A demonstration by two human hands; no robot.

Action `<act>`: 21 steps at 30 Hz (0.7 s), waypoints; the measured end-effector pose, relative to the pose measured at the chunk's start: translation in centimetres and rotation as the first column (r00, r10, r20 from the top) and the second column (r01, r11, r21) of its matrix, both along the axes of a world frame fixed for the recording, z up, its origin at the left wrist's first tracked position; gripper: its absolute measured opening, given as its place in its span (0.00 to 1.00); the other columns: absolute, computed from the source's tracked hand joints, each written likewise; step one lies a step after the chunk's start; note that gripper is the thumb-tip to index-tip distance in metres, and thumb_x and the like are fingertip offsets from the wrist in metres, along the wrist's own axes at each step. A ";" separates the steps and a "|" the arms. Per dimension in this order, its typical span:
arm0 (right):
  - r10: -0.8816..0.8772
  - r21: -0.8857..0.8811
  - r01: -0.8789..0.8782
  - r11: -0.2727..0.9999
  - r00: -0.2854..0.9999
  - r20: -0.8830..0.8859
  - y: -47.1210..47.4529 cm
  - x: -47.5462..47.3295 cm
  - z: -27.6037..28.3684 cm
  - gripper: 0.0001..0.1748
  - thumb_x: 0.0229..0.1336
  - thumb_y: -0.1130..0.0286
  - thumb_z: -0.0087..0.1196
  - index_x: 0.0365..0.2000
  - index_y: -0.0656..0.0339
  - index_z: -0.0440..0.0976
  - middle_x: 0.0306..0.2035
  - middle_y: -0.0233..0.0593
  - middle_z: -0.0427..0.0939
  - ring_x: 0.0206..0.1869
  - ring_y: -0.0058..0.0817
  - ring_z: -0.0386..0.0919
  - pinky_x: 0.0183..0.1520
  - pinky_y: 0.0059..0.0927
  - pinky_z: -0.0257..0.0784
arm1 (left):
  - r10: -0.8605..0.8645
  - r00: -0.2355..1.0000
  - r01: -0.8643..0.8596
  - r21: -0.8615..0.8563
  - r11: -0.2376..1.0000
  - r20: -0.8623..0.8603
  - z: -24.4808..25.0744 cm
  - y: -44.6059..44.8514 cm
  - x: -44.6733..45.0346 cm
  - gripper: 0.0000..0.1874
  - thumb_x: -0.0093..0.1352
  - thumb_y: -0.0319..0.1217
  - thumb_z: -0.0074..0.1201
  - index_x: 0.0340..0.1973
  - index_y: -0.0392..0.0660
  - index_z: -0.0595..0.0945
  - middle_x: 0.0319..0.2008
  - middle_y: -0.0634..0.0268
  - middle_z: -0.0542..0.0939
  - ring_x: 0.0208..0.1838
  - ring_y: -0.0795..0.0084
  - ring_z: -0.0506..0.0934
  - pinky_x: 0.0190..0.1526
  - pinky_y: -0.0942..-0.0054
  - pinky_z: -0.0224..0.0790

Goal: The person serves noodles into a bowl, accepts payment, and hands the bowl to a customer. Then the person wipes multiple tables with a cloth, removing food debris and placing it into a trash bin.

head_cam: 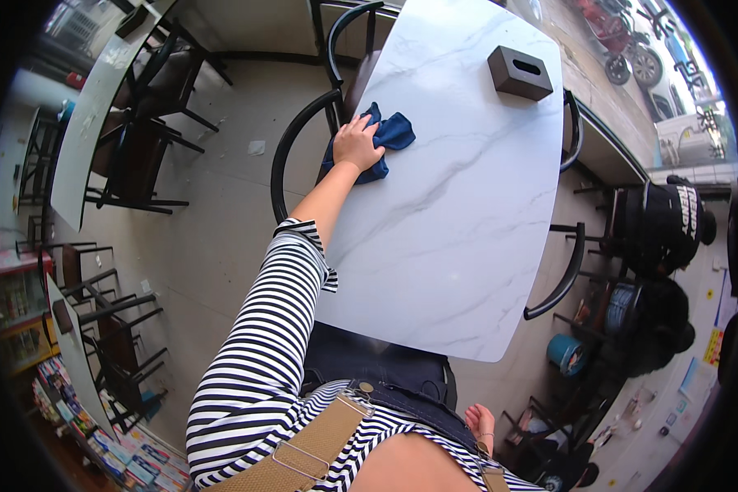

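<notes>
My left hand [355, 144] presses palm down on a crumpled dark blue cloth [396, 131] near the left edge of the white marble-patterned table [443, 246]. Parts of the cloth stick out around the fingers and below the wrist, and one side reaches the table's edge. Low at my right side, beyond the table's near end, hangs my right hand [481, 423], with a thin bracelet at the wrist. Its fingers look loosely curled; nothing shows in them, though the palm is partly hidden. A dark tissue box [520, 72] stands at the table's far right.
Black-framed chairs [281, 154] flank the table on the left, and another chair [575, 277] stands on the right. Two people in dark clothes [658, 227] are over at the right, near a blue bucket [564, 355]. Other tables [92, 129] with chairs line the left.
</notes>
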State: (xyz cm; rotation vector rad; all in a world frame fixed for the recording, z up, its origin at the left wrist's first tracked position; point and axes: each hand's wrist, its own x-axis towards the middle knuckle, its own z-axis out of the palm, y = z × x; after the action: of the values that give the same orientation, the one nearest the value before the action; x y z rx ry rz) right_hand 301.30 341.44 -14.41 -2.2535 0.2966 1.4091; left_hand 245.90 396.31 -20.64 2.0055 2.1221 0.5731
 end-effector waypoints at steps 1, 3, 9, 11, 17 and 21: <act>-0.146 0.049 0.148 0.988 0.989 -0.035 -1.2 -3.5 0.2 0.11 0.60 0.66 0.49 0.40 0.59 0.73 0.35 0.39 0.80 0.35 0.32 0.81 0.32 0.31 0.77 | -0.033 0.999 0.034 -0.019 0.999 0.011 -0.1 0.1 -0.2 0.26 0.53 0.40 0.62 0.49 0.53 0.81 0.59 0.67 0.72 0.66 0.67 0.65 0.64 0.63 0.56; -0.390 0.096 0.388 0.917 0.921 -0.004 -1.4 -10.2 -1.0 0.11 0.60 0.67 0.48 0.41 0.60 0.73 0.38 0.39 0.80 0.40 0.34 0.80 0.40 0.34 0.77 | -0.229 0.970 0.222 0.087 0.971 0.080 0.5 -3.2 -0.4 0.24 0.52 0.38 0.62 0.46 0.52 0.82 0.58 0.67 0.73 0.65 0.66 0.66 0.64 0.62 0.58; -0.618 0.169 0.659 0.733 0.749 -0.238 13.0 -20.4 -9.6 0.25 0.68 0.53 0.32 0.51 0.61 0.68 0.59 0.42 0.68 0.60 0.40 0.67 0.59 0.44 0.66 | -0.525 0.807 0.571 -0.132 0.810 0.268 5.1 -22.4 -1.3 0.24 0.47 0.32 0.64 0.42 0.53 0.83 0.56 0.68 0.75 0.63 0.65 0.68 0.62 0.59 0.61; -0.645 0.204 0.646 0.736 0.760 -0.079 16.1 -21.8 -11.5 0.25 0.68 0.56 0.31 0.52 0.61 0.67 0.59 0.42 0.68 0.60 0.39 0.67 0.59 0.42 0.66 | -0.584 0.768 0.613 -0.038 0.789 0.262 4.8 -23.0 -2.1 0.24 0.47 0.33 0.65 0.42 0.53 0.83 0.56 0.68 0.74 0.63 0.65 0.68 0.61 0.59 0.61; -0.639 0.171 0.620 0.766 0.764 0.090 16.9 -22.9 -14.0 0.24 0.66 0.63 0.29 0.55 0.63 0.66 0.62 0.42 0.65 0.61 0.36 0.67 0.60 0.37 0.66 | -0.391 0.918 0.385 0.078 0.920 0.071 1.5 -8.1 -1.4 0.29 0.48 0.36 0.65 0.49 0.51 0.80 0.60 0.60 0.70 0.65 0.58 0.65 0.63 0.54 0.57; -0.709 0.182 0.685 0.705 0.683 0.177 17.6 -23.7 -14.3 0.23 0.66 0.66 0.30 0.55 0.65 0.66 0.61 0.45 0.65 0.58 0.38 0.69 0.57 0.36 0.68 | -0.263 0.964 0.265 0.020 0.964 -0.047 0.5 8.5 2.3 0.28 0.53 0.40 0.62 0.51 0.53 0.80 0.61 0.63 0.70 0.66 0.65 0.64 0.66 0.61 0.54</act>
State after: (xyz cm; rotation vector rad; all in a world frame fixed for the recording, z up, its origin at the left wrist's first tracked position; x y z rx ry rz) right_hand 277.65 359.07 -28.66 -1.8655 0.8800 0.7141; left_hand 248.24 404.79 -20.10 2.2849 1.8326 0.5189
